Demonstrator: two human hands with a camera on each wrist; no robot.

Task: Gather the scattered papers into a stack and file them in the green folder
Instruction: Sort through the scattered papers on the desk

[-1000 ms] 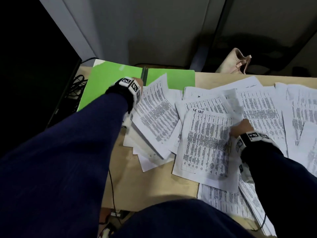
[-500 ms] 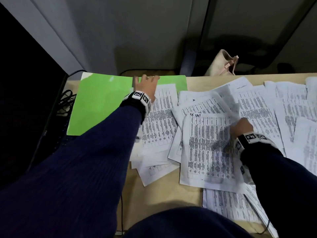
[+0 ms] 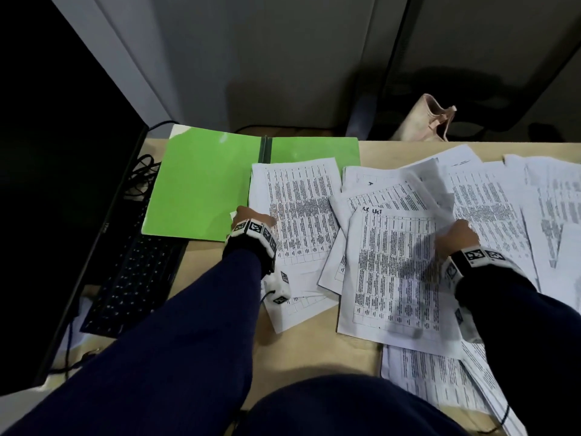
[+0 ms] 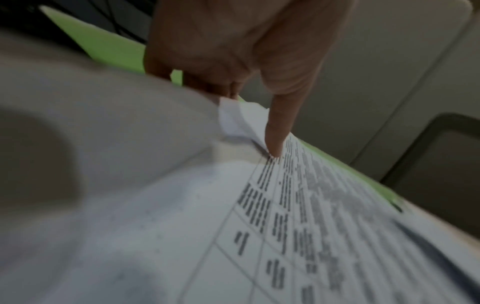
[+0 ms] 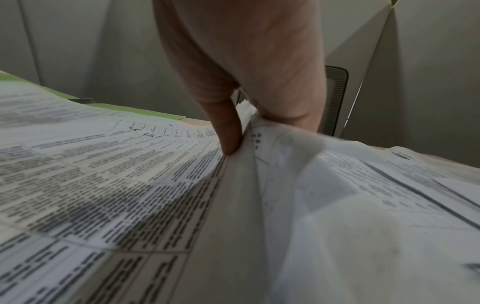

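I have my left hand (image 3: 251,217) at the near left edge of the small pile of papers (image 3: 298,212) that lies partly on the right half of the open green folder (image 3: 201,187) — thumb on top of the printed sheet, the other fingers tucked under the edge, so it pinches the pile; I judge that grip is there to hold these sheets together where they will be filed. My right hand (image 3: 456,236) clamps the right edge of a larger bundle (image 3: 393,272) beside that pile, thumb on the top sheet and fingers curled beneath a bunched corner, likely so the loose sheets can be dragged left as one. The rest of the papers are scattered over the desk (image 3: 314,347) to the right and toward me, overlapping at odd angles. The folder lies flat and open at the far left — ready, I think, to take the stack, though most of the gathering is not yet done.
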